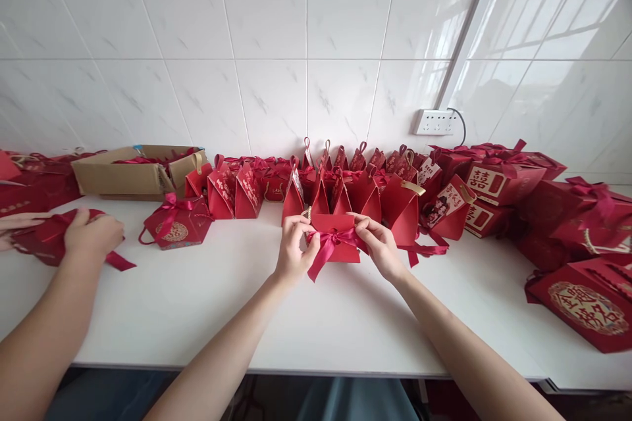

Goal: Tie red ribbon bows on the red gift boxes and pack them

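In the middle of the head view a small red gift box (340,251) rests on the white table (316,322). A dark red satin ribbon (323,256) runs across its front, gathered in a bow at the centre. My left hand (297,247) pinches the ribbon at the left of the bow. On the other side my right hand (380,243) grips the ribbon, thumb and fingers closed. One ribbon tail hangs below the left hand, and another stretches out to the right past my right hand. Part of the box is hidden behind the fingers.
Behind stand several red gift boxes (365,194) in rows. A cardboard box (118,177) holds red ribbons. A co-worker's hand (93,233) at left handles another red box. Larger boxes (587,302) are piled right. A power strip (435,122) is on the tiled wall.
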`<state>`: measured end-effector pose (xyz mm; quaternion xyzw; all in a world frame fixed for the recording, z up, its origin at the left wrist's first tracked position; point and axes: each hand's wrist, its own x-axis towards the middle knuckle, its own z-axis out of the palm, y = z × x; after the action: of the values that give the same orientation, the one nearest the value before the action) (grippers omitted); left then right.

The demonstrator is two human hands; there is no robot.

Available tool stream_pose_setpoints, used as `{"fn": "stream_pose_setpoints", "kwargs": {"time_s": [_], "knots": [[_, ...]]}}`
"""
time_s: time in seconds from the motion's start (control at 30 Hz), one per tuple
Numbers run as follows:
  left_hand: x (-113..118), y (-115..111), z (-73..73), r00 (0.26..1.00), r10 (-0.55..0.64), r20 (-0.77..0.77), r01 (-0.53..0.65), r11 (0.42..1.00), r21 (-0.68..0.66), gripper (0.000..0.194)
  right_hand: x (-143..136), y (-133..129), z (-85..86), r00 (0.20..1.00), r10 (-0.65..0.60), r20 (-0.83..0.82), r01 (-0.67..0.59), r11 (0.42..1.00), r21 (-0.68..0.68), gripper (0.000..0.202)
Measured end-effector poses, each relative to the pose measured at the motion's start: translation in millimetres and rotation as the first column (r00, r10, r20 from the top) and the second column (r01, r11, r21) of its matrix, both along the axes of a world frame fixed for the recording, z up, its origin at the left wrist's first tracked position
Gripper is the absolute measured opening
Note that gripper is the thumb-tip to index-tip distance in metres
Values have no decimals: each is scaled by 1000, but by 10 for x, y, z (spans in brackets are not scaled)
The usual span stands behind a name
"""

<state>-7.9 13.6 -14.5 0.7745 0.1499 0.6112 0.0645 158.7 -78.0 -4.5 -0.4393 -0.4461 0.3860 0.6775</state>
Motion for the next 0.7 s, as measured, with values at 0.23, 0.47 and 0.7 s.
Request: {"fn": "stream_pose_setpoints", "kwargs": {"time_s": [0.23,0.47,0.7], "knots": [[25,-2,-45,1000,-24,12,24,1000,9,26,-58,-12,68,996,-77,39,78,997,-16,36],[-22,-85,25,981,-102,-163,116,990,83,28,-99,-41,29,953,-180,245,160,982,100,31],[-3,-157,109,990,-89,-109,86,996,-32,3,-144,-40,-11,933,-162,322,125,983,132,26]]}}
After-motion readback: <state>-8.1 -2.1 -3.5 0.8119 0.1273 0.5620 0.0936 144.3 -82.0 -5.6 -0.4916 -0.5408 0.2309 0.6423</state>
